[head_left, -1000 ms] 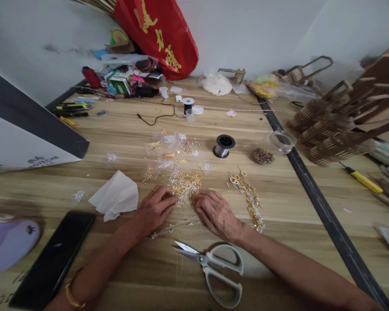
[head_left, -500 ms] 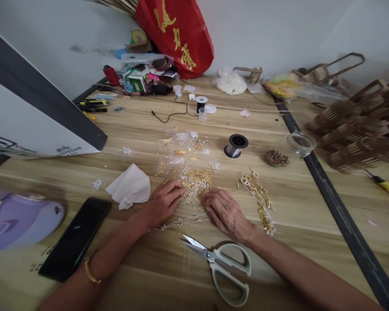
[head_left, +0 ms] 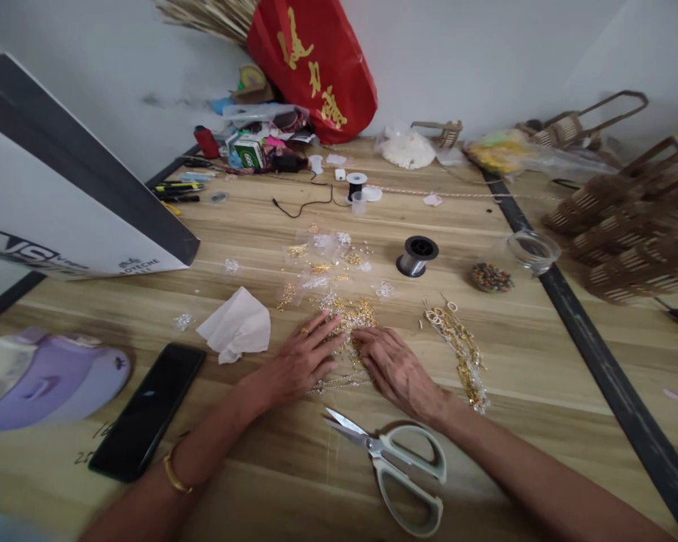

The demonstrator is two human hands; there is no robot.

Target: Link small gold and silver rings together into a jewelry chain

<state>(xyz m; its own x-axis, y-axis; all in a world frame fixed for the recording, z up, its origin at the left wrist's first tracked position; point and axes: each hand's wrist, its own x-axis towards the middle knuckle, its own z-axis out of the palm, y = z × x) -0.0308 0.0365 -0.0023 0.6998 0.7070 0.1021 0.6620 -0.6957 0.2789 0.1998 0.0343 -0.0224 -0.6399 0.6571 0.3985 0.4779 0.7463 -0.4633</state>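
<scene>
A loose pile of gold and silver beads (head_left: 361, 309) lies on the wooden table in front of me. My left hand (head_left: 302, 357) rests palm down at the pile's left edge, its fingers stretched out and slightly spread over the beads. At the lower right edge of the pile is my right hand (head_left: 398, 369); its fingers are curled together, and whatever is under the fingertips is hidden. A thin silver beaded chain (head_left: 342, 382) runs across the table between both hands. Below them lie scissors (head_left: 380, 446) with pale handles, blades partly apart.
Small bags of findings (head_left: 319, 267) lie beyond the pile. Right of it are gold and silver chains (head_left: 460, 346), a wire spool (head_left: 416, 257) and a clump of dark beads (head_left: 491, 277). A tissue (head_left: 234, 325), a phone (head_left: 150, 410) and a large box (head_left: 84, 188) stand left.
My left hand has shifted right and its fingers have spread out over the beads. My right hand stays by the pile. The whole view has moved slightly.
</scene>
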